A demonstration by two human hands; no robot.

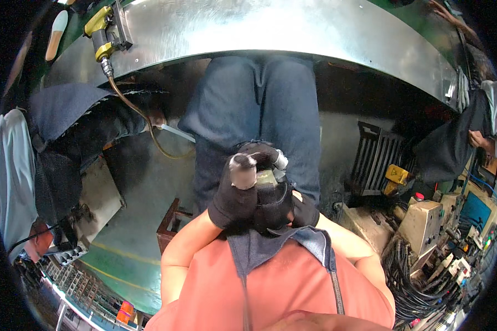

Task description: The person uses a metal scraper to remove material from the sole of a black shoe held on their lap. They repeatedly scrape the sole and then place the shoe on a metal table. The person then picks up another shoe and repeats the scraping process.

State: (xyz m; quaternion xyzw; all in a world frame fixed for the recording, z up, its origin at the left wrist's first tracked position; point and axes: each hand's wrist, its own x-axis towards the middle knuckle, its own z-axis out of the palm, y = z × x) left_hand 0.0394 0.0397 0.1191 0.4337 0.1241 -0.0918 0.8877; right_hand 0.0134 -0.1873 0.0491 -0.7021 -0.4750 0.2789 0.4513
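Note:
Both my hands are together over my lap, in black knit gloves. My left hand [234, 193] is bent inward, its thumb wrapped in whitish material. My right hand [295, 207] lies close against it, largely hidden behind dark knit fabric, and one fingertip in that cluster is wrapped in white. Between the hands shows a small pale, greenish-grey piece [267, 178], too small and blurred to name. The fingers of both hands look curled in. A blue denim apron [259, 252] hangs just below my wrists.
A curved metal workbench [270, 27] spans the far side. On its left lies a yellow-and-black air tool [101, 36] with a brown hose [128, 102]. People sit at both sides. At right are a yellow pedal [396, 174], a control box with a red button [419, 196] and bundled cables [408, 281].

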